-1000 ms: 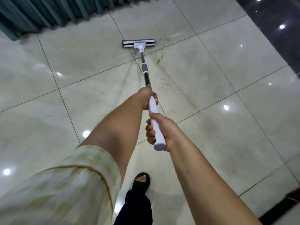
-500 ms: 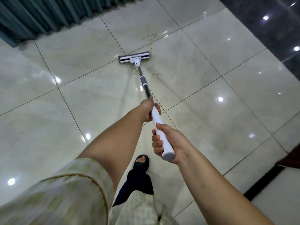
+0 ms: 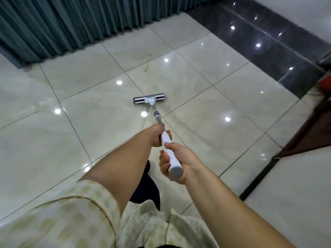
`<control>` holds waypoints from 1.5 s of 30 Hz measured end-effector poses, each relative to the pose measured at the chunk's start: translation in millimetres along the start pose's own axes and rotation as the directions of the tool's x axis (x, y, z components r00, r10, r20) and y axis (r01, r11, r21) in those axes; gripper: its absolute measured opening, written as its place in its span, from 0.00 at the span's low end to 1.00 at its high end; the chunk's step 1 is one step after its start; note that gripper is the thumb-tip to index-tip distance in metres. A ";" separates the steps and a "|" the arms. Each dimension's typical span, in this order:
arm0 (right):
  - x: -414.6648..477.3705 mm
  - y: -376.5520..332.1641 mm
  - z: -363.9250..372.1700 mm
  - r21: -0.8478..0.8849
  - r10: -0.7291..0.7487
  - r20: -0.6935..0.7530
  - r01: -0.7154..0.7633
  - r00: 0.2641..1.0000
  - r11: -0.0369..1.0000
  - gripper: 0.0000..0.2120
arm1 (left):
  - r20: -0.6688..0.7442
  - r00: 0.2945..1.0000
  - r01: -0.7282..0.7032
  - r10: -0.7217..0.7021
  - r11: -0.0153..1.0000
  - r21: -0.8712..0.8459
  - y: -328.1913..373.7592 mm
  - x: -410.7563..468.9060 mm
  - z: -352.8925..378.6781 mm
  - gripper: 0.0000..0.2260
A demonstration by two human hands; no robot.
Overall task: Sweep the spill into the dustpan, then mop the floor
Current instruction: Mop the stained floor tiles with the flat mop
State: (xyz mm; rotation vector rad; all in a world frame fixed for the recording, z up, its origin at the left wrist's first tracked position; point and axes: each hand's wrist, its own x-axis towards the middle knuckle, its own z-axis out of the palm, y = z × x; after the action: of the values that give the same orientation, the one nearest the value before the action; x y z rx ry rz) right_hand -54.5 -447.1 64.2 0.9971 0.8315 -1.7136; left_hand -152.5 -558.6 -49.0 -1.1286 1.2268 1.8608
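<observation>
Both hands, left hand (image 3: 158,134) and right hand (image 3: 176,161), clenched on mop (image 3: 149,100); crumbs (image 3: 146,68) beyond its head risk smearing if wet-mopped unswept.

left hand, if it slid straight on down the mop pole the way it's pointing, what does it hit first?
The left hand points along the mop pole toward the floor. First in line is the grey collar just ahead on the pole, then the mop head. The gap to the collar looks short, though depth is unclear.

A white-handled mop (image 3: 165,140) with grey end, teal curtain (image 3: 71,24), cream tiles (image 3: 89,122), pale yellow-checked sleeve (image 3: 62,215).
</observation>
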 end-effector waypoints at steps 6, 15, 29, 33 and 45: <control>-15.5 14.9 -12.7 0.004 -0.034 0.022 0.033 0.999 0.999 0.09 | -0.026 1.000 0.006 -0.006 0.999 0.032 -16.6 -20.1 13.4 0.13; 23.6 -62.3 -15.5 -0.113 -0.024 -0.023 0.022 0.999 0.993 0.10 | -0.124 0.992 -0.014 0.009 0.999 -0.040 37.5 37.1 44.7 0.22; 190.9 -308.2 75.3 -0.256 -0.029 -0.031 0.020 0.999 0.967 0.12 | -0.128 0.991 -0.055 0.040 0.992 -0.114 279.1 241.9 50.4 0.15; 227.2 -367.0 97.8 -0.250 -0.035 -0.015 0.030 0.999 0.968 0.12 | -0.153 0.987 -0.074 0.052 0.987 -0.143 337.0 283.8 53.4 0.14; 207.2 -399.3 71.0 -0.285 -0.007 -0.027 0.000 1.000 0.959 0.12 | -0.069 0.998 -0.027 0.012 0.975 -0.222 336.0 283.6 87.3 0.17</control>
State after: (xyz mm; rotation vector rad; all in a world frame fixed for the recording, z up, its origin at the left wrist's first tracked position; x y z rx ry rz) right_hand -493.7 -463.1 -55.0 0.8241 1.0645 -1.5323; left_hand -586.7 -587.0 -156.9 -1.3123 1.0881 2.0290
